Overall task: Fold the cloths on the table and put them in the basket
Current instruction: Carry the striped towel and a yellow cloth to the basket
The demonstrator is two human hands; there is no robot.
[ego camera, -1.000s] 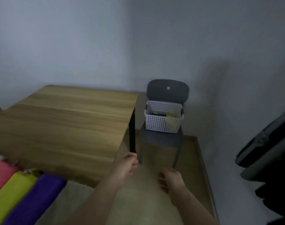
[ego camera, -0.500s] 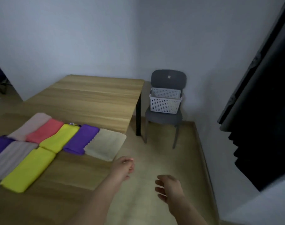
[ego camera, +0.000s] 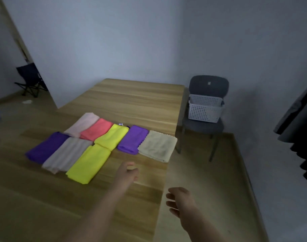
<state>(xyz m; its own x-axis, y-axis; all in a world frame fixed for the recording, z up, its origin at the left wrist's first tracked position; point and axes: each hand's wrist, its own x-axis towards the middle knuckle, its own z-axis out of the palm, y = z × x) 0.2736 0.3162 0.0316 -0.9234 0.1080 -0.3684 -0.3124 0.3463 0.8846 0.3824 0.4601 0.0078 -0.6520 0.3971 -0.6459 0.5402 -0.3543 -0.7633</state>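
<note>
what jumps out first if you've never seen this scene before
A patchwork of bright cloths lies in two rows on the wooden table, with a yellow cloth nearest and loudest. To the right, past the table's corner, a white basket sits on a dark chair. Low in the view, the left hand hangs over the table and the right hand just off its edge, both holding nothing.

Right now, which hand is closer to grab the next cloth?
Probably the left hand: it is over the table near the front yellow cloth; the right hand is beyond the table's edge.
</note>
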